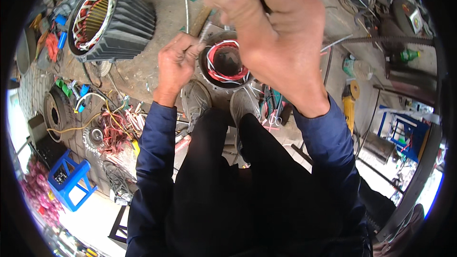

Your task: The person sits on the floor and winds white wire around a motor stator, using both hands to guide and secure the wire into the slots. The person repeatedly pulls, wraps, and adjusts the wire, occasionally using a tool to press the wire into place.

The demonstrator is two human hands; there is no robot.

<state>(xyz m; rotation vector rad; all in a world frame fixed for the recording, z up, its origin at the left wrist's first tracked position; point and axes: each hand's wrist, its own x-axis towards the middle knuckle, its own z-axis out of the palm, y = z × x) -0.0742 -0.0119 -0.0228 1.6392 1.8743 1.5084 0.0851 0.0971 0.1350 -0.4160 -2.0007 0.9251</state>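
Note:
Between my shoes stands a small motor stator (pixel 228 63), its round housing holding a ring of red windings and white lacing around a dark bore. My left hand (pixel 177 63) is at its left rim, thumb and fingers pinched together; what they hold is too small to make out. A thin whitish strip (pixel 205 32) shows by those fingertips, alongside a brown wooden stick (pixel 199 23). Raised above the stator and close to view, my right hand (pixel 285 33) has its fingers curled closed. Motion smears its fingertips, and anything in them is hidden.
A larger finned motor housing (pixel 119 21) with wound coils lies at upper left. Scrap copper wire (pixel 114 131) is heaped at lower left near a blue stool (pixel 71 181). On the right are a yellow angle grinder (pixel 350 104), a plastic bottle (pixel 358 68) and scissors (pixel 275 118).

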